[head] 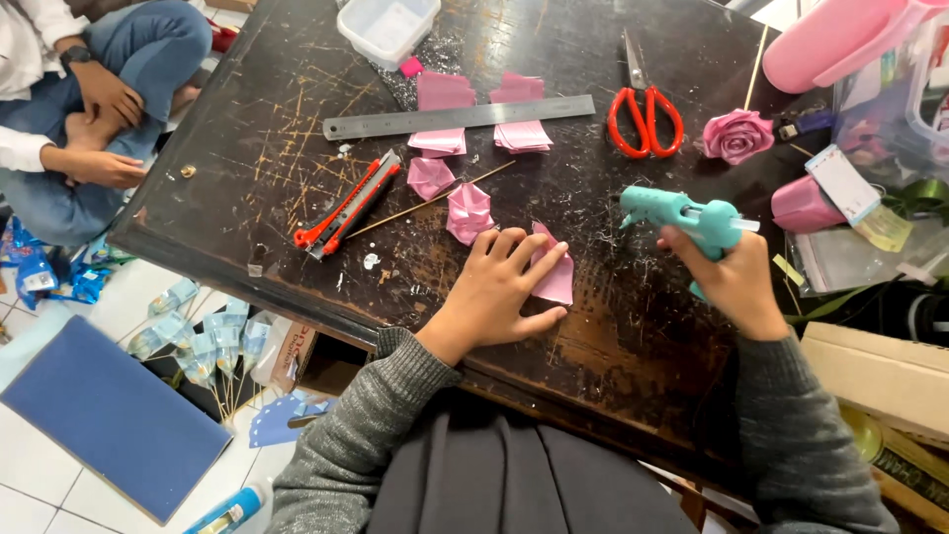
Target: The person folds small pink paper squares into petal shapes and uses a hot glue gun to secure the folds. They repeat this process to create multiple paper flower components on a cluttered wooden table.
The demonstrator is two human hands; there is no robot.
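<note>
Head view: the left hand (499, 287) lies flat on a folded pink paper piece (556, 272), fingers spread and pressing it to the dark scratched table (247, 148), just in front of the person. The right hand (732, 282) is closed around the handle of a teal glue gun (682, 216), its nozzle pointing left, near the paper but not touching it. Two folded pink petals (465, 210) and a thin wooden skewer (430, 201) lie just beyond the left hand; a red-and-grey utility knife (348, 206), a steel ruler (457, 118), stacked pink paper squares (522, 136), red-handled scissors (645, 117) and a finished pink paper rose (737, 133) sit farther back. Another person's hands (99, 129) rest at the upper left, well apart. Assessment: gluing would go best with the paper held still, fingertips kept off the seam, the nozzle brought close to the fold, and only a small bead applied to avoid smearing or burns.
</note>
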